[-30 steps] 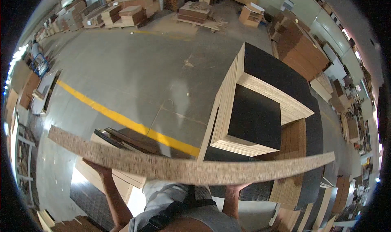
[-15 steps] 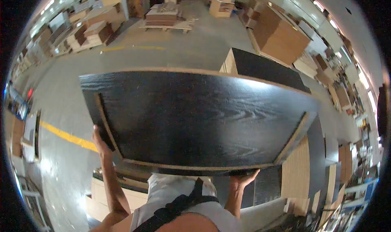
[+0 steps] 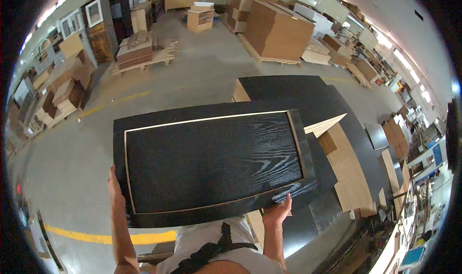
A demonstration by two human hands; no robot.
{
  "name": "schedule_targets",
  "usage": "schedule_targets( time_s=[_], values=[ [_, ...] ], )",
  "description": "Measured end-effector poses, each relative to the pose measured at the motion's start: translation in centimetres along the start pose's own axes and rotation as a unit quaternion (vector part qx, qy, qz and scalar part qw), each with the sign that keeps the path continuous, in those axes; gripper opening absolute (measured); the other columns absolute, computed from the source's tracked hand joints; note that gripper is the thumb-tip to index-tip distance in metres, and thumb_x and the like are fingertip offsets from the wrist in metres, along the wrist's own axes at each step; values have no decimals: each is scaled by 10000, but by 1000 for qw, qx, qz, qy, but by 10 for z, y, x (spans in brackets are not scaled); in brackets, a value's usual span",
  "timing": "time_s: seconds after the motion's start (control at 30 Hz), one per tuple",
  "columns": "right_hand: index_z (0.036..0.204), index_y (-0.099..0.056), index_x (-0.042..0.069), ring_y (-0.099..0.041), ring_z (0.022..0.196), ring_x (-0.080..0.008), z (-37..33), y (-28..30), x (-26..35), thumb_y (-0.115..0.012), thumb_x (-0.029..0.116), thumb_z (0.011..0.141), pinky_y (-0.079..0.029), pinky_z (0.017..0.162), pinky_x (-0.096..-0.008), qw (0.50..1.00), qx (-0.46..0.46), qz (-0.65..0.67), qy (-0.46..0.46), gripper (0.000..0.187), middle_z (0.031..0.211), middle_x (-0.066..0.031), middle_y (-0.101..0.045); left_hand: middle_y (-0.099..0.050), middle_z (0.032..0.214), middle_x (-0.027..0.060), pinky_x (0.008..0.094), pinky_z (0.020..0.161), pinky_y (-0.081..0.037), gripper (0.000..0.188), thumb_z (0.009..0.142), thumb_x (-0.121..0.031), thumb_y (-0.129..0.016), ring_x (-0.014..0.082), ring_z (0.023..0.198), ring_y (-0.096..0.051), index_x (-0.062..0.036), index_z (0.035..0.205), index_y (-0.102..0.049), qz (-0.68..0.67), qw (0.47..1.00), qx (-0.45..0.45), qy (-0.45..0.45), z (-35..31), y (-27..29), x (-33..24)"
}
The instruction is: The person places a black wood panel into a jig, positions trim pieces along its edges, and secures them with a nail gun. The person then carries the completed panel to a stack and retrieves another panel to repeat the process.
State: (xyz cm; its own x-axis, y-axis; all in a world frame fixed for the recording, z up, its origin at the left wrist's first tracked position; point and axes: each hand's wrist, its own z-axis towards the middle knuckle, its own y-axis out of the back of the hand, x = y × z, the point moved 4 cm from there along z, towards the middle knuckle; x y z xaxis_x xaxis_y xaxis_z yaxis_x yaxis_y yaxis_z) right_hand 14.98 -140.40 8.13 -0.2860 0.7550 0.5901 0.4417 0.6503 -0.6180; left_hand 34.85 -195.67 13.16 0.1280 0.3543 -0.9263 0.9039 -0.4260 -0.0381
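A black wood-grain framed panel (image 3: 207, 163), like a cabinet door, is held up in front of my waist. Pale thin lines run round its recessed middle. My left hand (image 3: 115, 186) is closed on its left edge, with part of the fingers hidden behind or beneath it. Under the near edge, toward the right corner, my right hand (image 3: 277, 211) grips the panel, thumb on the upper side. Beyond the panel's far edge lies a stack of black boards (image 3: 284, 87), and pale-edged stacked boards (image 3: 349, 168) stand to the right.
Brown boards (image 3: 134, 50) rest on a pallet at the far left. A large brown stack (image 3: 276, 31) stands on another pallet ahead, near a small wooden cabinet (image 3: 199, 18). A yellow floor line (image 3: 106, 236) runs along the left. A loose dark panel (image 3: 376, 136) lies at right.
The panel has tipped from a steep slant to a flatter pose, its framed face now showing fully. My view has turned right, toward the black stacks. Both hands keep their hold.
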Motion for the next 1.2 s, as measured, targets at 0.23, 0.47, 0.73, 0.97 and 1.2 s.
schedule_targets(
  time_s=[0.23,0.47,0.73,0.97,1.2],
  values=[
    [1108,-646,74,-597,993,-234,28,-64,20,-568,624,880,-461,868,-355,998,-55,-22,26,600,1118,-57,-665,-615,1348,152,421,1027,-448,818,924,-635,-565,301,1196,-598,36,1391,-560,21,1000,-6,15,41,-78,-23],
    [1218,-608,102,-584,1050,-231,137,-110,68,-529,540,945,-414,922,-373,996,-13,-19,82,523,1182,-49,-651,-618,1328,153,389,1033,-451,656,976,-508,-564,271,1203,-591,31,1350,-585,-23,992,121,11,73,-207,-25],
    [1069,-582,59,-546,950,-163,206,-153,108,-666,300,935,-413,803,-366,936,-114,-278,185,288,1004,-30,-612,-689,1140,102,364,906,-522,494,915,-281,-724,211,1014,-657,10,1288,-584,47,964,262,25,98,-390,11],
    [1247,-481,3,-577,1063,-253,206,-182,55,-768,219,863,-477,930,-421,913,-91,-329,223,526,1117,-165,-586,-547,1394,77,406,1036,-407,600,971,-331,-686,207,1225,-520,-32,1432,-443,120,911,393,44,42,-528,47],
    [1486,-327,-73,-415,1391,-439,191,-208,39,-731,396,874,-345,1153,-434,838,-183,-458,232,871,1462,-322,-440,-597,1180,88,282,723,-501,546,940,-242,-719,150,882,-596,-38,1362,-440,200,849,487,52,30,-566,45]
  ],
)
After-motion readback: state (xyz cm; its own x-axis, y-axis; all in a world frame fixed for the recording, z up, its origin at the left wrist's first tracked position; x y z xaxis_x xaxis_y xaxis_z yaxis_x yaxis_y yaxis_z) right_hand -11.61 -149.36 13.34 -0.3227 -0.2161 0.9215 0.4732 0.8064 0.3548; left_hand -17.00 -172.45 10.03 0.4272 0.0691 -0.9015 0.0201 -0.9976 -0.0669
